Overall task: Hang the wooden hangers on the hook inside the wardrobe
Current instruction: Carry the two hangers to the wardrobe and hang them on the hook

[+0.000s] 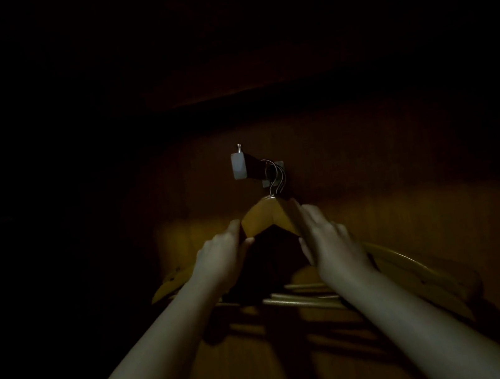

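**Grip of both hands on the front hanger (271, 218) below the hook (250, 169)**

Several wooden hangers (418, 267) are hung on the hook, which is fixed to the back panel (404, 181) of the dark wardrobe. Their wire loops (274, 177) are passed over the bar of the hook, close to its wall plate and behind its pale end cap. The front hanger is seen directly below the hook, with its peak just under the wire loops.

The left hand (220, 259) is placed below and to the left of the hook. Its grip is closed on the left shoulder of the front hanger: the fingers are laid over the top edge and the thumb is pressed from beneath. The right hand (329, 242) is placed below and to the right of the hook. Its fingers are stretched along the right shoulder of the same hanger and the thumb is set under it, so the wood is pinched between them.

The ends of the other hangers are seen further below the hook, spread out to both sides behind the forearms. Their pale crossbars (301, 297) are visible between the two wrists. The rest of the wardrobe is too dark to be told.
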Available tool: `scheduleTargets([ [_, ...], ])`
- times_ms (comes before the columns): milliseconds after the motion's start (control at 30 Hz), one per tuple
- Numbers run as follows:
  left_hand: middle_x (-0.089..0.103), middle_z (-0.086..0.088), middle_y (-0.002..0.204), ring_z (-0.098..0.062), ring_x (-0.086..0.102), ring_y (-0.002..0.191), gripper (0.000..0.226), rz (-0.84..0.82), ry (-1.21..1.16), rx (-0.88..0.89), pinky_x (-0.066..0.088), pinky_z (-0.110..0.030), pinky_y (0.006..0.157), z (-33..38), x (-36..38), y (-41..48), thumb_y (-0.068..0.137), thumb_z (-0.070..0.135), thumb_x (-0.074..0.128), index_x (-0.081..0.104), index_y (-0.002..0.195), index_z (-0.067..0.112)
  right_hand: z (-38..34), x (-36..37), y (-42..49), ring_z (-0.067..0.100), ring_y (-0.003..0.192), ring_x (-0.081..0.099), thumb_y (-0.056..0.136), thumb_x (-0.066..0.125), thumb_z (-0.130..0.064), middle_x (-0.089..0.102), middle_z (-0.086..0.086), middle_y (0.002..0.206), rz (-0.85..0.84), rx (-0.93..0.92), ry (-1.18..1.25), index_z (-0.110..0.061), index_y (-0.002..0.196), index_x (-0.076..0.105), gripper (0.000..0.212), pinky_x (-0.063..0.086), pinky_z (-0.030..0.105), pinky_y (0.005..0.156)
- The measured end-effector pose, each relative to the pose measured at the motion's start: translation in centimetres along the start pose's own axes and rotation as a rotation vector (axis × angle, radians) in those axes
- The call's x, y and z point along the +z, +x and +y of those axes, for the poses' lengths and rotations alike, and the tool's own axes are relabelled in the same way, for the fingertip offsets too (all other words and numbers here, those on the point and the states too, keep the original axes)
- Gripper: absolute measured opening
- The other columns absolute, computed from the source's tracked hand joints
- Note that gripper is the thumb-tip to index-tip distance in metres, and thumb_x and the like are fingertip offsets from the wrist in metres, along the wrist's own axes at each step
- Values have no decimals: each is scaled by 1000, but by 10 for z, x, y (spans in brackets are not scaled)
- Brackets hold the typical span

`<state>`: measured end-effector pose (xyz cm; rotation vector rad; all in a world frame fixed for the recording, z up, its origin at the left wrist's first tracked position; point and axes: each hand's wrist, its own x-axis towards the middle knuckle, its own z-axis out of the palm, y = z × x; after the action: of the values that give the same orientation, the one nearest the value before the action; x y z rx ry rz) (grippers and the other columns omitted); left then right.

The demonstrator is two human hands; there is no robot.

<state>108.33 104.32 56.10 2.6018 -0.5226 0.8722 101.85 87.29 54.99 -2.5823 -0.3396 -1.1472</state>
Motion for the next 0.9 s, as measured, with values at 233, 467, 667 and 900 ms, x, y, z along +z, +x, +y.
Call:
scheduleTargets([
  [233, 59, -4, 106, -21, 59, 92, 39, -72, 116, 0, 53, -35, 76, -2, -18, 12, 98, 39, 34, 34, 132, 20, -14, -14, 10, 29, 119, 51, 94, 48, -7, 31, 7, 146, -70, 47, -116, -21, 149, 3, 73, 50, 38, 92],
  [467, 59, -6, 111, -22, 60, 94, 38, -82, 83, 32, 54, -41, 81, -5, -17, 8, 98, 38, 33, 34, 132, 19, -22, -21, 15, 29, 115, 52, 95, 46, -8, 32, 11, 144, -136, 57, -226, -17, 149, 6, 67, 48, 35, 88],
  [667, 56, -1, 97, -17, 58, 81, 37, -87, 6, 14, 51, -30, 65, -11, -8, 3, 98, 35, 35, 33, 132, 21, -24, -8, 5, 28, 104, 61, 99, 36, -18, 55, 14, 125, -102, 151, -80, -9, 141, 29, 43, 45, 30, 78],
  [900, 57, 0, 102, -14, 55, 82, 40, 126, 65, 7, 45, -25, 65, -5, 11, -10, 98, 37, 33, 34, 134, 19, -8, -7, -12, 24, 112, 57, 96, 46, -17, 48, 4, 136, 18, 31, 19, -23, 146, 19, 58, 47, 30, 86],
])
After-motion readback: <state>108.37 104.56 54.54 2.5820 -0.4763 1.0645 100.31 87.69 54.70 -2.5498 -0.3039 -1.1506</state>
